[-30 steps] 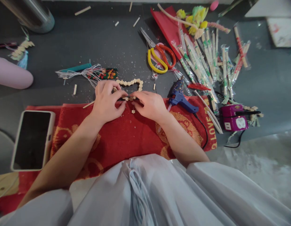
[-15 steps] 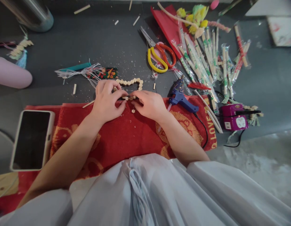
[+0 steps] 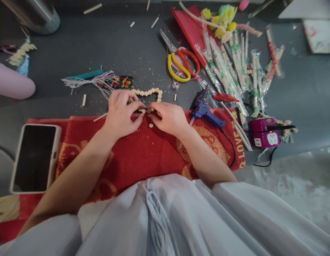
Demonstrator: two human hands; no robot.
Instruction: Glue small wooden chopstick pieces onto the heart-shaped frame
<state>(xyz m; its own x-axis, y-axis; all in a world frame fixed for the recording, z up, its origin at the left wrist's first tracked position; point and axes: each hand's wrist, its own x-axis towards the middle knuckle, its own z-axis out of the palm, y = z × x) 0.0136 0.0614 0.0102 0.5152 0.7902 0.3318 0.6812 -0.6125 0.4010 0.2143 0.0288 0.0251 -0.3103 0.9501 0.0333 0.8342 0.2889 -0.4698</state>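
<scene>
A chain of small cream flower-shaped pieces [image 3: 147, 93] curves over the dark table just beyond my fingers. My left hand [image 3: 122, 115] pinches the near part of this chain between thumb and fingers. From the other side my right hand [image 3: 169, 116] pinches it too, the fingertips of both hands almost meeting. Short bits of the chain show between them; the exact grip is hidden by the fingers. One loose flower piece [image 3: 151, 125] lies on the red towel [image 3: 133, 156] below my right thumb.
Right of my hands lie a blue glue gun [image 3: 206, 112], scissors [image 3: 181, 62], wrapped sticks [image 3: 229, 67] and a purple socket block [image 3: 265, 132]. A phone [image 3: 34, 160] rests at left, near a pink bottle [image 3: 12, 82]. White strings [image 3: 92, 81] and a teal tube [image 3: 86, 74] lie beyond my left hand.
</scene>
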